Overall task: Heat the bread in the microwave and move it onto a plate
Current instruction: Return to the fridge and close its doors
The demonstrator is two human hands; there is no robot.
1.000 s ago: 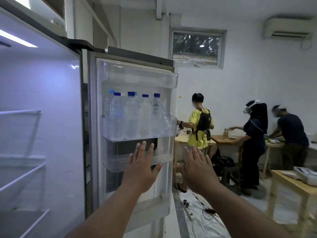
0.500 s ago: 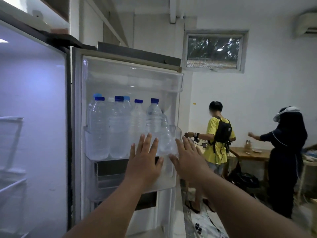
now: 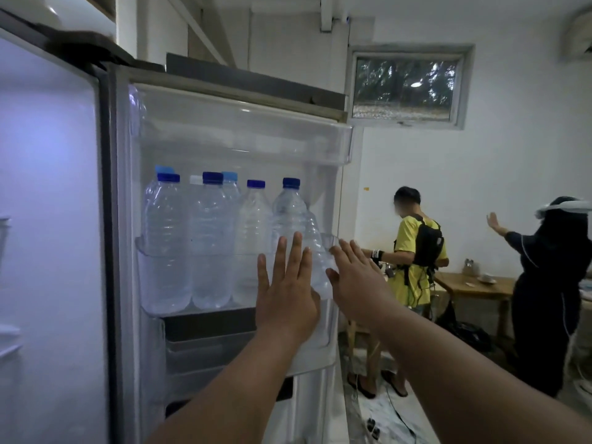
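A: Where are the hands?

B: Both are raised against the inside of the open fridge door (image 3: 230, 149); the left hand (image 3: 285, 302) lies flat, fingers straight and spread, palm on the front of the clear door shelf (image 3: 153, 283); the right hand (image 3: 355, 280) is just beside it, also flat and unclenched, fingers (image 3: 344, 253) reaching the shelf's outer corner at the door's edge; neither hand is grasping anything.

A: What is in that shelf?

B: A row of clear water bottles (image 3: 208, 245) with blue caps, upright and close together; the rightmost bottle (image 3: 291, 219) stands behind the left hand's fingertips; above it is a second clear shelf (image 3: 243, 136), and I see nothing in it; below are darker compartments, contents too dim to tell.

A: And the bread, the microwave, the plate?

B: None shows in this view; I cannot tell where the bread is.

A: What about the rest of the fridge?

B: The lit white interior (image 3: 48, 187) fills the left side; only the edges of wire shelves show at the far left.

A: And the room?

B: To the right, a person in a yellow shirt (image 3: 413, 251) stands with a black backpack, back turned, at a wooden bench (image 3: 474, 286); a person in dark clothing (image 3: 551, 283) with a white headset raises one hand near it; a small window (image 3: 405, 84) sits high in the white wall; cables (image 3: 384, 421) lie on the floor.
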